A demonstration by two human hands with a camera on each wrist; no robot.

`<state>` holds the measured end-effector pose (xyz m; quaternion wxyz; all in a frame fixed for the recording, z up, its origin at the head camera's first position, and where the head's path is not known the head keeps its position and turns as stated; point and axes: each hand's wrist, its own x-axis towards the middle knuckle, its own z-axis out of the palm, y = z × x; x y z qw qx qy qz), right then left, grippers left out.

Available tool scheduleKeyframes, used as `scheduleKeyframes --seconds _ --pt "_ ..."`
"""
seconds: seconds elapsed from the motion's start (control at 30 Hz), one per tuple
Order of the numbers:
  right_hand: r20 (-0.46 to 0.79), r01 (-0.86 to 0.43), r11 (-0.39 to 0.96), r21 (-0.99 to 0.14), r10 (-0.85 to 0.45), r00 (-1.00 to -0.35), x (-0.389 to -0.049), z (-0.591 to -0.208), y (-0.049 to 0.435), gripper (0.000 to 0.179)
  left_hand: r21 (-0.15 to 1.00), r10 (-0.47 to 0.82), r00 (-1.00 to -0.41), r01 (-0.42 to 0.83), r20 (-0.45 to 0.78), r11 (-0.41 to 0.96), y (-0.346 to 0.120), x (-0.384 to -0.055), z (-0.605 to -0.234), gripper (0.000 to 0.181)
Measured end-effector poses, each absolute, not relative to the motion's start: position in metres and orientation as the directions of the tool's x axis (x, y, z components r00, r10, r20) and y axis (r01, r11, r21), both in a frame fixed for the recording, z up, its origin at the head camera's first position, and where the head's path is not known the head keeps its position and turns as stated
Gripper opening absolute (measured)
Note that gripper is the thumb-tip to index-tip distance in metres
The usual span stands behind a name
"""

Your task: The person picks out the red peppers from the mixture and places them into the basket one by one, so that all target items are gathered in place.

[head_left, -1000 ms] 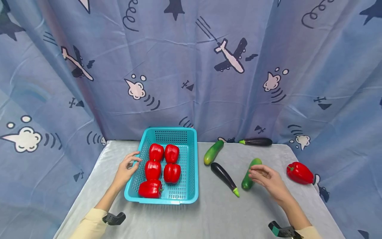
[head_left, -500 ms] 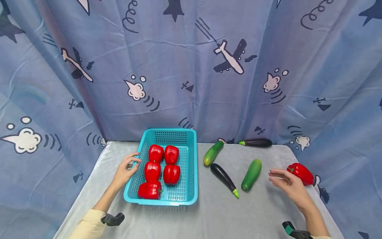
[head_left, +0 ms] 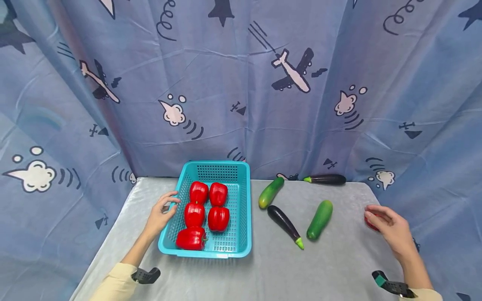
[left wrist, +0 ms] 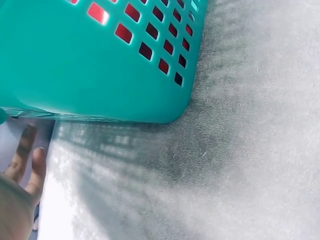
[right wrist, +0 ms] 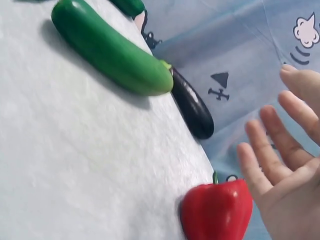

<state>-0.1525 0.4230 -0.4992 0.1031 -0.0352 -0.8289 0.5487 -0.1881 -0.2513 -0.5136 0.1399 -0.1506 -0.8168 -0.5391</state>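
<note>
My left hand is at the left rim of a turquoise plastic basket, its relaxed fingers overlapping the rim in the head view. Inside the basket lie several red bell peppers. In the left wrist view two fingertips show below the basket's perforated wall. Over at the table's right edge, my right hand hovers above another red bell pepper, mostly hidden by it in the head view. The right wrist view shows those fingers spread, with nothing between them and the pepper just beside them.
Right of the basket lie two green cucumbers, one farther back and one nearer. A dark eggplant lies between them, and another eggplant sits at the table's back edge. A blue printed curtain rises behind the grey tabletop.
My right hand has moved right, from over the nearer cucumber to over the lone bell pepper. My left hand and the basket have stayed in place.
</note>
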Motion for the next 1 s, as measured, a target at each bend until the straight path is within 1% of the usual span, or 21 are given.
scheduleKeyframes --seconds 0.1,0.2,0.3,0.4,0.5,0.73,1.0 --pt "0.16 -0.039 0.424 -0.905 0.253 -0.954 -0.156 -0.499 0.433 0.035 0.826 0.107 -0.908 0.414 0.405 0.382 -0.251 -0.187 -0.514 0.015" --pt "0.178 -0.029 0.436 -0.9 0.305 -0.936 -0.159 -0.5 0.442 0.038 0.84 0.102 -0.912 0.407 0.398 0.36 -0.251 -0.186 -0.512 0.015" --pt "0.17 0.011 0.486 -0.874 0.328 -0.929 -0.161 -0.502 0.449 0.047 0.858 0.095 -0.92 0.389 0.38 0.336 -0.25 -0.186 -0.511 0.015" --pt "0.135 0.078 0.55 -0.832 0.336 -0.932 -0.163 -0.505 0.456 0.058 0.864 0.091 -0.925 0.377 0.368 0.335 -0.251 -0.187 -0.512 0.015" --pt "0.095 0.136 0.587 -0.798 0.346 -0.933 -0.164 -0.507 0.459 0.067 0.863 0.086 -0.927 0.371 0.365 0.344 -0.251 -0.188 -0.513 0.015" --pt "-0.002 0.241 0.574 -0.783 0.385 -0.923 -0.171 -0.511 0.466 0.081 0.864 0.083 -0.927 0.372 0.367 0.34 -0.25 -0.186 -0.511 0.014" --pt "-0.072 0.285 0.558 -0.779 0.373 -0.925 -0.178 -0.525 0.477 0.093 0.863 0.084 -0.926 0.374 0.368 0.34 -0.25 -0.186 -0.51 0.014"
